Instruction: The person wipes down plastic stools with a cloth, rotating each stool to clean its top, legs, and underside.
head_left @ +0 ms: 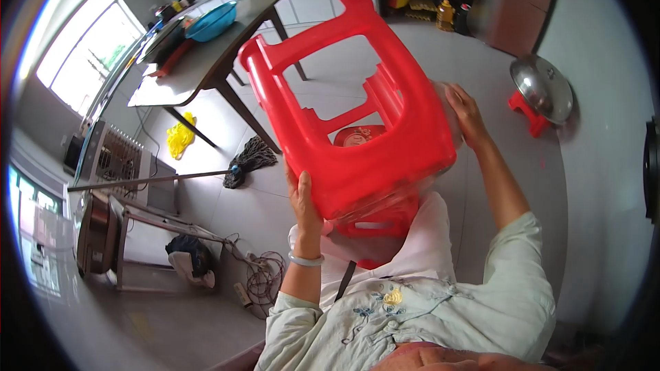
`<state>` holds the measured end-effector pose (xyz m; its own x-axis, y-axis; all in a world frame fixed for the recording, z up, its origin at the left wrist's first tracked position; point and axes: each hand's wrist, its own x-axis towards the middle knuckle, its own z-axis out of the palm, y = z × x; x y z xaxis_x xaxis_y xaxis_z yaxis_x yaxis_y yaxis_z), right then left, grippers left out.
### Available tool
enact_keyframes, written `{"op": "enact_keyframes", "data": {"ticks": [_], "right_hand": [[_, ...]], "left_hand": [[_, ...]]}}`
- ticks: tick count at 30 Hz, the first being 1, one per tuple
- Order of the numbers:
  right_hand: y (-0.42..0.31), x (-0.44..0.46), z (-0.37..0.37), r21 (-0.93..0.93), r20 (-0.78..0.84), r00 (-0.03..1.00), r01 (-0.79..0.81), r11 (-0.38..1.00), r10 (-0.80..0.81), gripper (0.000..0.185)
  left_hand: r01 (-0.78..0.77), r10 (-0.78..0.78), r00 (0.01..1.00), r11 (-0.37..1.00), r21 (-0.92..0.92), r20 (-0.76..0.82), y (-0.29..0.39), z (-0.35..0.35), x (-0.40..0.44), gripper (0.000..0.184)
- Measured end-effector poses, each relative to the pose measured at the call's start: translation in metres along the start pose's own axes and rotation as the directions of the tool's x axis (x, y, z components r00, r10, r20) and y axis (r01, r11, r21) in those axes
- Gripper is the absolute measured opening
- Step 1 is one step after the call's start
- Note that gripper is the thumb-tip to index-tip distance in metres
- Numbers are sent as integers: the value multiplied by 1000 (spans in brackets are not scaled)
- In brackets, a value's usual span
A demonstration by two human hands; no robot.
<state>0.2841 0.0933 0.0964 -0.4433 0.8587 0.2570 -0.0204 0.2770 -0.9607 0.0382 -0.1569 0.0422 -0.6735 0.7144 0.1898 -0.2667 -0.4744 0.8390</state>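
Observation:
A red plastic stool is held up in front of me, tilted, with its legs pointing away and toward the back. My left hand presses against its near left side, fingers partly hidden behind it. On the right, my right hand grips the other side, where something clear like plastic film shows. Through the stool's opening I see a red round surface with pale print. Below, between my knees, is another red plastic piece, mostly hidden.
A table with a blue basin stands at the upper left. A mop and yellow bag lie on the floor. Coiled cable is at lower left. A wok lid rests on a small red stool at right.

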Motion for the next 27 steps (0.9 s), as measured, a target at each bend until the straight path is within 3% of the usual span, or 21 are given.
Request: {"op": "enact_keyframes", "data": {"ticks": [2,4,7,10,11,12,14,15,17,22,24,25,26,27], "right_hand": [[-3,-8,-1,59,47,997,-65,996,63,57],[-16,-16,0,-55,127,987,-94,994,100,69],[-29,-26,-9,-71,214,969,-112,991,125,75],[-31,-42,-23,-144,289,946,-107,984,145,76],[-28,-51,-25,-184,236,964,-83,979,126,77],[-27,-59,-27,-224,180,978,-63,972,104,79],[-38,-78,-26,-190,208,975,-38,981,79,79],[-43,-87,-26,-164,227,972,-29,986,66,79],[-44,-103,-27,-147,257,966,3,989,35,78],[-37,-136,-16,-224,286,958,59,973,8,77],[-29,-139,-19,-175,378,904,-141,974,199,64],[-25,-135,-19,-175,368,909,-140,975,196,64],[-21,-124,-18,51,335,886,-355,933,319,56],[-19,-114,-17,277,335,832,-535,798,441,48]], "left_hand": [[-28,28,999,999,21,-30,-2,-2,0,71],[-67,70,995,997,45,-71,-1,-11,2,73],[74,-73,985,997,2,154,12,-16,-3,78],[46,-38,973,998,-33,228,17,-17,-23,80],[1,4,967,1000,-20,253,15,-21,-29,76],[-12,16,969,1000,-15,248,14,-23,-38,76],[51,-27,994,974,-222,109,16,-25,-50,65],[42,-19,994,975,-219,108,22,-29,-47,65],[277,-253,958,941,-196,136,40,-46,-35,54],[378,-379,925,908,-179,29,78,-54,52,54],[409,-416,909,890,-202,9,81,-55,57,54],[485,-423,870,825,-289,253,82,-56,58,53],[572,-381,788,744,-346,483,83,-55,60,54],[572,-436,809,738,-358,395,79,-48,59,54]]}}
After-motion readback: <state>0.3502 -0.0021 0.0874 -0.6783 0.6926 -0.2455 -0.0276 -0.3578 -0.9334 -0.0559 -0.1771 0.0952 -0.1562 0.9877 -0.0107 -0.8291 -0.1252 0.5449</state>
